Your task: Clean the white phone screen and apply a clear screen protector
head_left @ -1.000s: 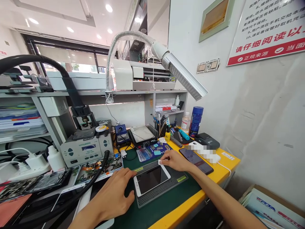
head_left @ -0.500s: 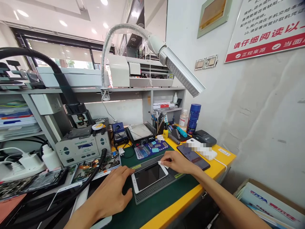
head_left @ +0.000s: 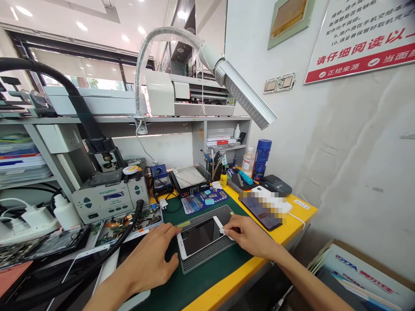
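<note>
Here, right hand point(head_left: 244, 235) in a pinch on white scrap point(head_left: 222, 231) at phone point(head_left: 200, 238) edge, left hand point(head_left: 154, 255) unclenched opposite

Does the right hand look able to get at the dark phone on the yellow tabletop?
Probably yes: the dark phone lies just beyond the right hand, nothing visible between them, though that hand seems to pinch something white.

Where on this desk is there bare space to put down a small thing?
Best is the green mat between the left hand, the grey pad and the yellow edge. A narrower strip lies between pad and dark phone. Crowded: the left, with circuit boards; the back, with metal plate and pen pot.
</note>
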Demonstrator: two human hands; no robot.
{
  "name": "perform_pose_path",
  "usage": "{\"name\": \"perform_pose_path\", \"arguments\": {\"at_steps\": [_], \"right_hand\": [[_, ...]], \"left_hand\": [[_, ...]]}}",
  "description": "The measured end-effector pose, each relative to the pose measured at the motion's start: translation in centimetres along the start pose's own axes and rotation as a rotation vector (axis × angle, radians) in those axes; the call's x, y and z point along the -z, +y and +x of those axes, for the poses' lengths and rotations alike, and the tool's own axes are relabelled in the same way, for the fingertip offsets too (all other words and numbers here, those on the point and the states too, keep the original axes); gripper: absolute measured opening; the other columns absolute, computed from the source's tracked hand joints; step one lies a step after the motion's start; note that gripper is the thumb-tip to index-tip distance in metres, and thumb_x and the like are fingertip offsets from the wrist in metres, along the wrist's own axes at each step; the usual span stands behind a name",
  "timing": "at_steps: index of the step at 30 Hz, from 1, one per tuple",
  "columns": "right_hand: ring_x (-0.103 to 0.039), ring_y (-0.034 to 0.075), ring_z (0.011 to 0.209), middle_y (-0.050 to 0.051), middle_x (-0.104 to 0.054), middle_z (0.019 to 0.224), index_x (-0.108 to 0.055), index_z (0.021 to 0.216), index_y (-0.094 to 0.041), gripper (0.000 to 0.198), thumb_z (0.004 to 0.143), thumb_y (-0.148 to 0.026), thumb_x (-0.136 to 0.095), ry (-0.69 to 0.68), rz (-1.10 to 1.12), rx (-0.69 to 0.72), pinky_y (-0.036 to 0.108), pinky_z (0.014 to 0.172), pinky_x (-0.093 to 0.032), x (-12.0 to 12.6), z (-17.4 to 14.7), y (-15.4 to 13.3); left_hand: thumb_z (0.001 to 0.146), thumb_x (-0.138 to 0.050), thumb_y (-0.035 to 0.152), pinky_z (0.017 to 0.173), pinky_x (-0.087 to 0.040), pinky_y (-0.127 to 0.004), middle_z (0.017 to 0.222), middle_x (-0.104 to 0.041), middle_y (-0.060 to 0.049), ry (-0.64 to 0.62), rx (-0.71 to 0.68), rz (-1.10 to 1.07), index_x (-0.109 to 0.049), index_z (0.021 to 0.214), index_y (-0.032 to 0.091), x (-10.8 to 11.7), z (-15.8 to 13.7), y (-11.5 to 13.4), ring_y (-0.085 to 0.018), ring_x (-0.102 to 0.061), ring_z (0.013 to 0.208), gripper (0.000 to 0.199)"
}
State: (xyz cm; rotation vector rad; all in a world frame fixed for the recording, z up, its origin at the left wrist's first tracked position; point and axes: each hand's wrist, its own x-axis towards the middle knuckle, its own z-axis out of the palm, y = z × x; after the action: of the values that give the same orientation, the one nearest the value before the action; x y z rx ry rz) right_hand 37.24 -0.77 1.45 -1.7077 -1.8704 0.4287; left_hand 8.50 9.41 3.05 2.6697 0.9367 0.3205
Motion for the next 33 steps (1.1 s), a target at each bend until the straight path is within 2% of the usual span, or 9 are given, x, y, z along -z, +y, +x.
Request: {"name": "perform_pose_path", "arguments": {"at_steps": [4, 7, 12, 21, 29, 33], "right_hand": [[-0.059, 0.018, 0.074, 0.005, -0.064, 0.087, -0.070, 0.083, -0.020, 0.028, 0.096, -0.032, -0.048, 0.092, -0.031, -0.100, 0.029, 0.066, -0.041, -1.5, -0.8, -0.9], [-0.059, 0.018, 0.073, 0.005, -0.063, 0.087, -0.071, 0.090, -0.020, 0.026, 0.096, -0.028, -0.047, 0.128, -0.071, -0.115, 0.029, 0.063, -0.040, -2.8, -1.1, -1.8], [-0.060, 0.019, 0.077, 0.008, -0.063, 0.090, -0.072, 0.103, -0.018, 0.029, 0.096, -0.021, -0.044, 0.154, -0.118, -0.064, 0.029, 0.065, -0.041, -5.0, -1.0, -3.8], [-0.057, 0.020, 0.086, 0.005, -0.060, 0.090, -0.068, 0.091, -0.020, 0.021, 0.092, -0.014, -0.047, 0.117, -0.210, 0.069, 0.028, 0.069, -0.039, -8.4, -0.2, -7.9], [-0.054, 0.019, 0.085, 0.005, -0.060, 0.091, -0.064, 0.082, -0.019, 0.020, 0.090, -0.011, -0.047, 0.029, -0.315, 0.194, 0.029, 0.064, -0.033, -8.6, 0.9, -8.9], [-0.054, 0.020, 0.084, 0.006, -0.061, 0.090, -0.064, 0.081, -0.019, 0.021, 0.088, -0.011, -0.047, 0.014, -0.336, 0.200, 0.029, 0.063, -0.032, -8.3, 1.7, -9.0]], "left_hand": [[0.080, -0.054, 0.030, 0.104, -0.040, -0.042, 0.123, -0.061, -0.009, 0.001, -0.004, 0.003, -0.058, 0.127, 0.021, 0.0, 0.0, -0.1, -0.030, -0.054, 0.119, 0.048], [0.081, -0.053, 0.031, 0.103, -0.039, -0.043, 0.123, -0.060, -0.010, -0.028, -0.004, 0.001, -0.056, 0.129, 0.021, 0.1, 0.0, -0.1, -0.031, -0.053, 0.120, 0.049], [0.081, -0.051, 0.025, 0.102, -0.040, -0.043, 0.119, -0.060, -0.009, -0.021, -0.028, 0.018, -0.055, 0.127, 0.020, 0.0, 0.1, -0.2, -0.030, -0.054, 0.117, 0.047], [0.080, -0.045, 0.010, 0.100, -0.041, -0.040, 0.115, -0.064, -0.009, 0.044, -0.088, 0.050, -0.056, 0.126, 0.020, -0.5, 0.2, -0.8, -0.025, -0.056, 0.111, 0.048], [0.080, -0.044, 0.008, 0.100, -0.042, -0.041, 0.116, -0.065, -0.009, 0.058, -0.101, 0.058, -0.054, 0.127, 0.019, -0.9, 0.2, -1.3, -0.026, -0.057, 0.112, 0.050], [0.080, -0.044, 0.008, 0.101, -0.042, -0.040, 0.115, -0.065, -0.008, 0.059, -0.101, 0.047, -0.053, 0.128, 0.020, -0.9, 0.1, -1.5, -0.025, -0.057, 0.112, 0.050]]}}
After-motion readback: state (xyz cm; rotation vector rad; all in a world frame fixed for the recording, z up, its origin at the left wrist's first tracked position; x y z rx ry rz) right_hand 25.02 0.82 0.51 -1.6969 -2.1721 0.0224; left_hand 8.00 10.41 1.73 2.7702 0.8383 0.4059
